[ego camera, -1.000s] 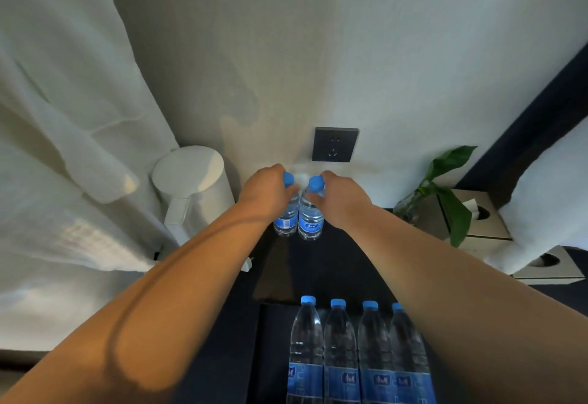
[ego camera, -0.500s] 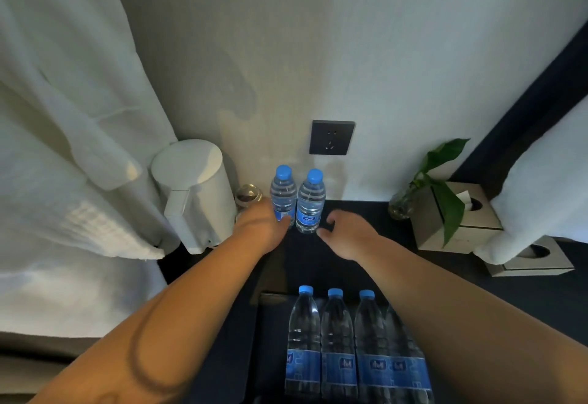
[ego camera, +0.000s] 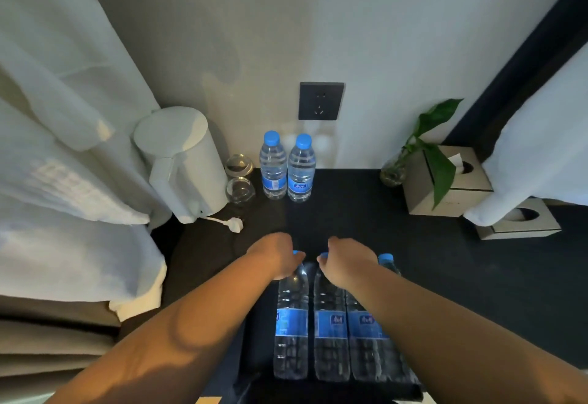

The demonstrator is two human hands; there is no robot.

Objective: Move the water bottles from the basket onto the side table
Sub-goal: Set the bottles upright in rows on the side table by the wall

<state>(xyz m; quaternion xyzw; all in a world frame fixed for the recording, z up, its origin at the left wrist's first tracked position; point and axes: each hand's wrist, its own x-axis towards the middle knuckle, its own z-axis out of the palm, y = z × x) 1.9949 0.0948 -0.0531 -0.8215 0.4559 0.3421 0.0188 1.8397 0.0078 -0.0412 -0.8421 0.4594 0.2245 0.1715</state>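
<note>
Bottles with blue caps stand in two groups: two placed bottles (ego camera: pixel 286 168) sit upright, touching, at the back of the dark table (ego camera: pixel 366 212) against the wall, below a dark wall socket (ego camera: pixel 321 101); the remaining bottles (ego camera: pixel 329 324) stand in a row in the dark basket (ego camera: pixel 254 356) at the near edge; the left hand (ego camera: pixel 275 255) curls its grip over the cap of the leftmost one; the right hand (ego camera: pixel 348 259) closes likewise over its neighbour's cap; a white kettle (ego camera: pixel 181 162), two glasses (ego camera: pixel 239 178), a plant (ego camera: pixel 429 146) and a tissue box (ego camera: pixel 451 181) share the table.
</note>
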